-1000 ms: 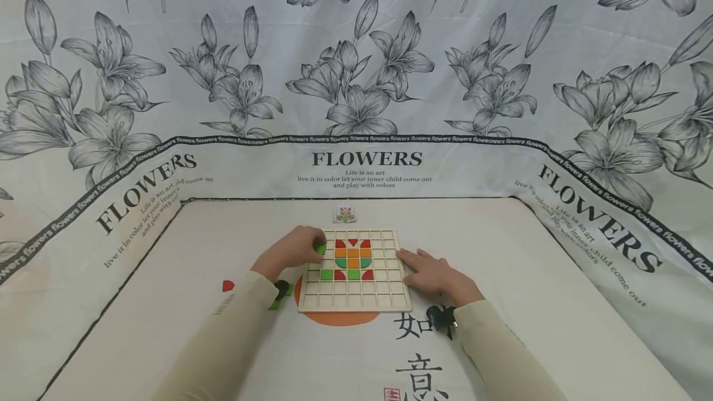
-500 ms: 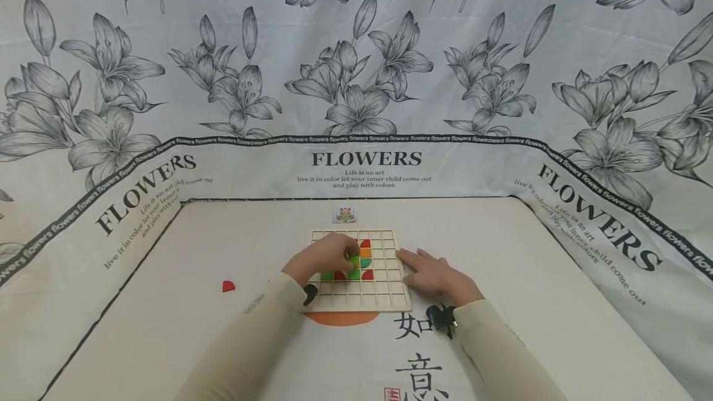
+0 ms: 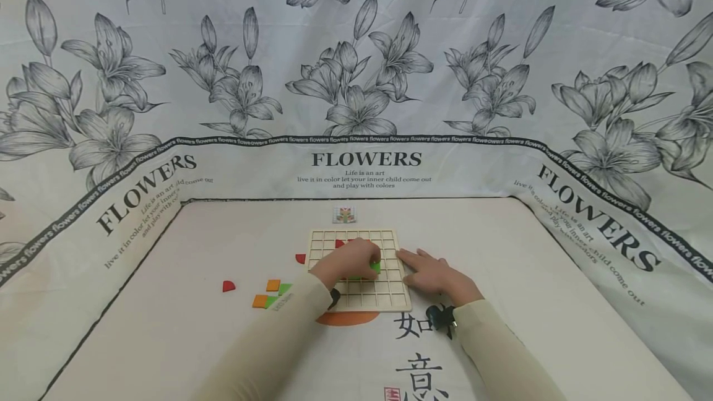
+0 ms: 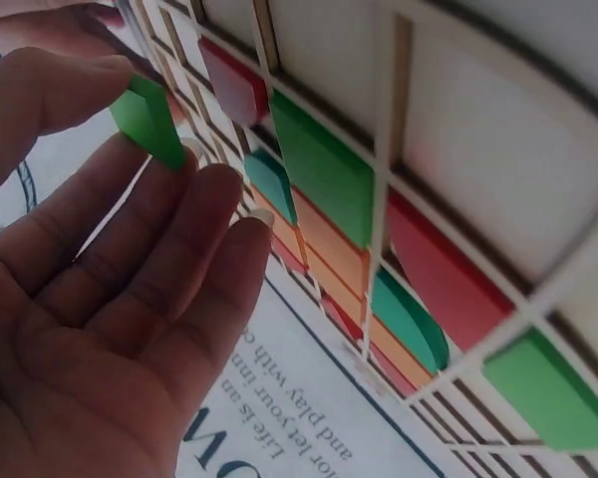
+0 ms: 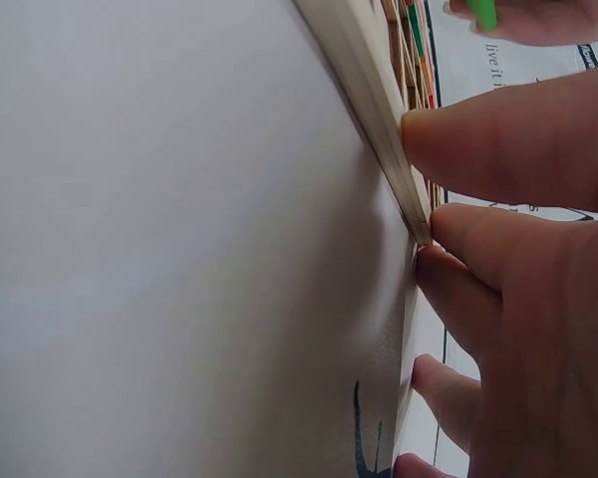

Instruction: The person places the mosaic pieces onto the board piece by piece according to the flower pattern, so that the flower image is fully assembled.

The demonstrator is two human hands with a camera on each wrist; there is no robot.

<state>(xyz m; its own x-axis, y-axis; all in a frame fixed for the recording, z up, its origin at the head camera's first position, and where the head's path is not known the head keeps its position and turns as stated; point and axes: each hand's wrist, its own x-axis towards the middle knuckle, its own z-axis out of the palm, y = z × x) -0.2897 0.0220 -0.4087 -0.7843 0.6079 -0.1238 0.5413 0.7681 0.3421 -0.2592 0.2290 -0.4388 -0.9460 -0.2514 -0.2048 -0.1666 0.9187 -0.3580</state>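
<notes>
My left hand (image 3: 351,260) is above the wooden grid board (image 3: 384,299), pinching a green square tile (image 4: 151,121) between thumb and fingertips. In the left wrist view, a red tile (image 4: 444,269), a green tile (image 4: 324,169), an orange tile (image 4: 329,259) and a teal rounded tile (image 4: 409,317) sit in the board's cells. From the head view, the left hand covers most of this pattern. My right hand (image 3: 437,274) lies at the board's right side, its extended fingers touching the edge, as the right wrist view also shows.
Left of the board lie loose tiles: orange squares (image 3: 273,285), green ones (image 3: 285,289) partly behind the left sleeve, and red quarter-rounds (image 3: 229,286). A small picture card (image 3: 345,214) lies beyond the board. Flower-printed cloth (image 3: 356,91) surrounds the table.
My left hand has moved rightward across the board with the green tile, from its left edge to right of the middle. Loose tiles at left have come into sight. The right hand stays put.
</notes>
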